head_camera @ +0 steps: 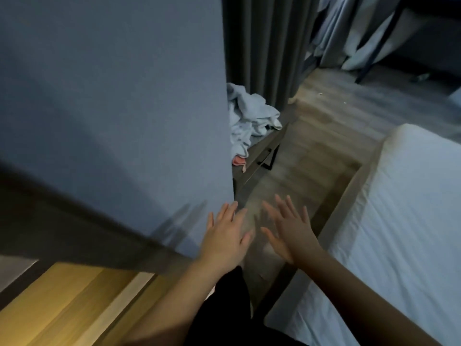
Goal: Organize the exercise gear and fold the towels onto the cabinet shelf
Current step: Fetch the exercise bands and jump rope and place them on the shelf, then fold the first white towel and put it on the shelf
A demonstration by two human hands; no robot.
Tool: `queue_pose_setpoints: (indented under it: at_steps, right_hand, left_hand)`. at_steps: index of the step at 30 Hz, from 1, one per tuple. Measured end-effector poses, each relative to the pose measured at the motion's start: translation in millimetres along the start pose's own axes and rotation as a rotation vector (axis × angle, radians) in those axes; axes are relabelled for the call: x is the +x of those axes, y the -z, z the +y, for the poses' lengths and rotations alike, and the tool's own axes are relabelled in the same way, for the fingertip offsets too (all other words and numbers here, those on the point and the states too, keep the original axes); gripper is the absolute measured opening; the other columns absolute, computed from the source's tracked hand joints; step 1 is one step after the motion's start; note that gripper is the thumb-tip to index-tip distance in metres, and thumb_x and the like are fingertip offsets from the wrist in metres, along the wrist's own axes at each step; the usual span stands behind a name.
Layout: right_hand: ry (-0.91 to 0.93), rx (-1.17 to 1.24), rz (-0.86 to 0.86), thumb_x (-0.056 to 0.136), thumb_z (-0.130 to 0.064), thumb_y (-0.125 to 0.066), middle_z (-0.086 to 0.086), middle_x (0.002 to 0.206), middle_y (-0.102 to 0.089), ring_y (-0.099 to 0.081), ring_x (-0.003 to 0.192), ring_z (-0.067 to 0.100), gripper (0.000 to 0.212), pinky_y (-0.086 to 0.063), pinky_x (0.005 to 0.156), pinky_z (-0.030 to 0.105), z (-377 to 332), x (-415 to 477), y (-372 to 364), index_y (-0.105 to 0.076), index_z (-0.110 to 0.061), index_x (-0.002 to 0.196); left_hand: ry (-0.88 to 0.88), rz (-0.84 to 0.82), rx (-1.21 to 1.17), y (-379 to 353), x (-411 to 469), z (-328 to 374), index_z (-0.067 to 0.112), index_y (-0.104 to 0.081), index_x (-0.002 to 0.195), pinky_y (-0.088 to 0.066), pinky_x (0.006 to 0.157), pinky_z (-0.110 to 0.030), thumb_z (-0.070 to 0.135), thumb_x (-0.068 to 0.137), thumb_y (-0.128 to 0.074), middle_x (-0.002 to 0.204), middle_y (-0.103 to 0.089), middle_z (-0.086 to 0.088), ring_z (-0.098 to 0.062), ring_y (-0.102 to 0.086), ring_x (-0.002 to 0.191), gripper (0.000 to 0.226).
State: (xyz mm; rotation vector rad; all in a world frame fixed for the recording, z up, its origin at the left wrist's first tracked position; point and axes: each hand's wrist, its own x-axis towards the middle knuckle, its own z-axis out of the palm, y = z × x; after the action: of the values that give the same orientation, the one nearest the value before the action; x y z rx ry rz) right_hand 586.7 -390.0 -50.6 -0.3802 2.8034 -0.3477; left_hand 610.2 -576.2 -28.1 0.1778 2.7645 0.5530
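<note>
A: How are the hands held?

B: Both are stretched out in front, palms down, with the fingers spread. Nothing is gripped by the left hand (224, 236) or by the right hand (291, 233). They are kept apart, with a narrow gap of floor (311, 136) seen between them.

A: Is anything touched?

B: The left fingertips are seen at the corner of the blue-grey wall (112, 96), where their shadow is cast. Whether the wall is touched cannot be told. The right hand is held above the wooden floor, beside the beige bed frame (349, 196).

A: Where are the towels found?

B: The towels (249, 118) are heaped, pale and crumpled, well ahead of the hands. They are partly hidden by the wall's edge. The heap is carried by a low table (262, 156), on which a dark handle can be made out. A pink cloth (238, 159) is seen at the heap's lower edge.

A: What else is shown?

B: A dark curtain (264, 46) is hung behind the heap. A white sheet (399, 208) is spread over the bed at the right. A warmly lit wooden surface (62, 303) is seen at the lower left. The picture is blurred throughout.
</note>
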Motion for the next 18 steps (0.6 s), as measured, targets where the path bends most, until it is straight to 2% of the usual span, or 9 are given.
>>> queue_pose_setpoints:
  at_steps: [4,9,15,18]
  right_hand:
    - [-0.078,0.044,0.009,0.098,-0.054,-0.034,0.002,0.164,0.006,0.013,0.150,0.026,0.065,0.004,0.117,0.055,45,43,9,-0.007,-0.037,0.155]
    - [-0.147,0.024,0.030,0.097,-0.051,-0.041,0.002,0.165,0.002,0.010,0.150,0.028,0.069,-0.001,0.117,0.060,100,108,21,-0.005,-0.037,0.154]
    - [-0.152,-0.005,-0.009,0.097,-0.051,-0.042,0.005,0.165,0.001,0.010,0.150,0.029,0.068,-0.001,0.116,0.061,151,187,49,-0.008,-0.034,0.154]
    - [-0.111,0.005,-0.039,0.098,-0.049,-0.041,0.006,0.165,0.002,0.009,0.150,0.031,0.068,-0.001,0.116,0.060,162,224,66,-0.008,-0.032,0.155]
  left_hand:
    - [-0.047,-0.024,0.028,4,69,13,0.025,-0.021,0.154,0.000,0.121,-0.047,0.044,0.101,-0.037,0.164,-0.008,0.002,-0.017,0.000,0.151,0.058]
    - [-0.091,-0.086,0.047,15,165,29,0.024,-0.020,0.154,-0.003,0.121,-0.050,0.045,0.101,-0.037,0.164,-0.007,0.002,-0.017,0.004,0.151,0.060]
    - [-0.076,-0.004,0.084,32,255,47,0.021,-0.023,0.153,-0.005,0.121,-0.050,0.043,0.100,-0.039,0.163,-0.013,-0.003,-0.021,-0.004,0.150,0.060]
    - [0.017,0.011,0.063,43,291,51,0.021,-0.022,0.154,-0.007,0.121,-0.052,0.043,0.100,-0.039,0.164,-0.011,-0.004,-0.022,-0.002,0.151,0.060]
